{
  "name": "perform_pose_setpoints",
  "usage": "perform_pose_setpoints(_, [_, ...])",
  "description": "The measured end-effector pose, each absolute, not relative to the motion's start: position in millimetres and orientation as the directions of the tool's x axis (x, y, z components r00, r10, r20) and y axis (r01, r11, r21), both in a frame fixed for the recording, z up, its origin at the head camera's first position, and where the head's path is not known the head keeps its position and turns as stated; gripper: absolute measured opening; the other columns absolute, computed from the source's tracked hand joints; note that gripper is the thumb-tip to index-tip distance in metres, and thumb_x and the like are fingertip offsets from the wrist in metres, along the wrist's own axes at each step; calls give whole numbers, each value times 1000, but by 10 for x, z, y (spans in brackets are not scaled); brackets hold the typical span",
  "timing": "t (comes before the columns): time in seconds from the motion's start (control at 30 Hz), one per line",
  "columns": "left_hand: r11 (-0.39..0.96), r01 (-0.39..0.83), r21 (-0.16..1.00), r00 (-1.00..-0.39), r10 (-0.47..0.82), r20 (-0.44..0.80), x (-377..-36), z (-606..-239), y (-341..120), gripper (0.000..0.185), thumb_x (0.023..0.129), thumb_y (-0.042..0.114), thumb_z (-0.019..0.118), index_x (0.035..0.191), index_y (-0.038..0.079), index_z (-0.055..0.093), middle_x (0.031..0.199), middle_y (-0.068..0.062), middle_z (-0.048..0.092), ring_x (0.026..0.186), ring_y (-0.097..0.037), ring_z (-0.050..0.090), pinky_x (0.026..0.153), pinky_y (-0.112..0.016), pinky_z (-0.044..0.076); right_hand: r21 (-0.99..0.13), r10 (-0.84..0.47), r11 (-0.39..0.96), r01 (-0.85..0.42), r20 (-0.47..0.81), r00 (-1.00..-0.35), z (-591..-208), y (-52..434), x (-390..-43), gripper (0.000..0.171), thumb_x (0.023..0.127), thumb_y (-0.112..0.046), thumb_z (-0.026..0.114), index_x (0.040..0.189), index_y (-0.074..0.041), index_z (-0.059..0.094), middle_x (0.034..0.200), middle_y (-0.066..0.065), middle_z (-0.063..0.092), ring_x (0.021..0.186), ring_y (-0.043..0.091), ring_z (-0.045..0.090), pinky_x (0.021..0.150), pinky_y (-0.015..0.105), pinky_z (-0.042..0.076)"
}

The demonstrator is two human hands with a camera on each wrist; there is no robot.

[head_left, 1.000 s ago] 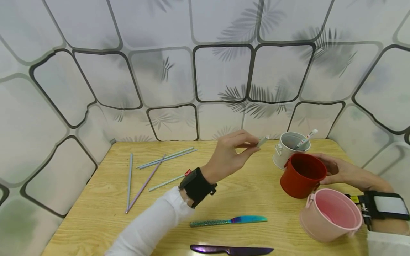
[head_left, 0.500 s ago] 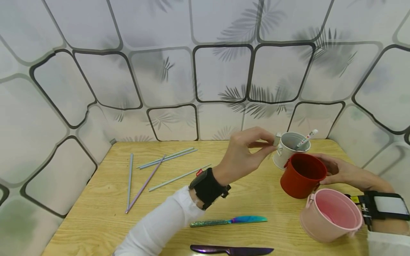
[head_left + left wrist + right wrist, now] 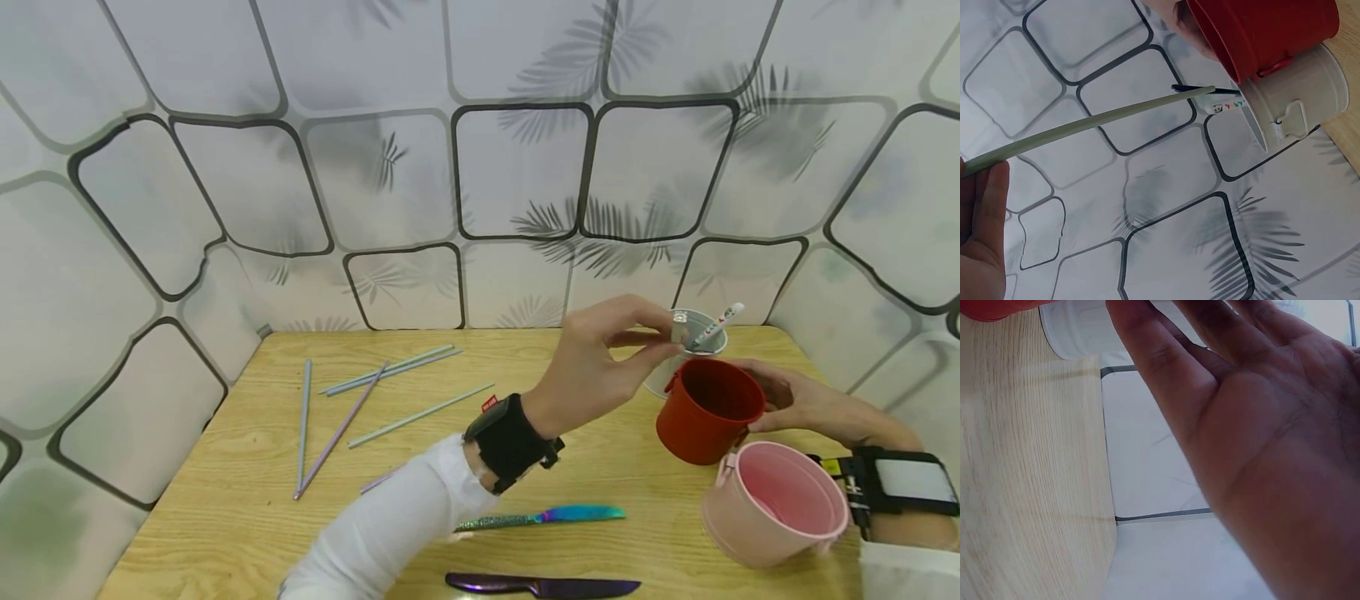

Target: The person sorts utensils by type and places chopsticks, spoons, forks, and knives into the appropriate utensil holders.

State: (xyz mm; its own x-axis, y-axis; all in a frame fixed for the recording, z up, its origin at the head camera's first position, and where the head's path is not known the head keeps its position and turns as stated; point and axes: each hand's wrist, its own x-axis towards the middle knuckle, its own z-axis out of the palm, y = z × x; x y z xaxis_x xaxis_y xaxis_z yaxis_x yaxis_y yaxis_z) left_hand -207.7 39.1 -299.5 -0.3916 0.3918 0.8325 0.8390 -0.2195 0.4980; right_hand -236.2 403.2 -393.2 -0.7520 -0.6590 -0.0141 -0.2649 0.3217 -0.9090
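The left hand (image 3: 600, 358) hangs above the back part of the tabletop (image 3: 247, 533), its forearm slanting in from the near edge and its fingers pointing right. Thumb and forefinger pinch a pale green stick (image 3: 1097, 119), thumb below and finger above, the wrist nearly in line with the sleeve. In the left wrist view the pale green stick reaches toward the mouth of the white bucket (image 3: 1319, 87), its far end overlapping a dark pen (image 3: 1188, 89); whether they touch cannot be told.

The right hand (image 3: 817, 408) comes in low over the right edge, forearm rising from the near right corner. It grasps the red bucket (image 3: 693, 429) by its right side, thumb toward the near edge and fingers round the back.

The white bucket stands near the far right corner, just behind the red one, a white marker (image 3: 723, 321) leaning in it. The pink bucket (image 3: 750, 533) is in front, toward the near right corner.

Toward the left edge lie a blue stick (image 3: 303, 425) and a purple stick (image 3: 341, 433), their near ends together. A rainbow knife (image 3: 581, 513) and a dark purple knife (image 3: 555, 587) lie along the near edge.
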Motion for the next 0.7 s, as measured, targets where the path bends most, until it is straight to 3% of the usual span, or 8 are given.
perform_pose_setpoints(0.7, [-161, 798, 580, -482, 408, 776, -2123, -3234, 749, 15, 91, -8, 73, 104, -3, 69, 105, -14, 71, 102, -12, 70, 86, -16, 57, -915, -673, 307, -261, -15, -740, -3925, 4037, -2363, 69, 96, 12, 59, 156, 8, 25, 146, -10, 56, 128, 2, 55, 95, 27, 56])
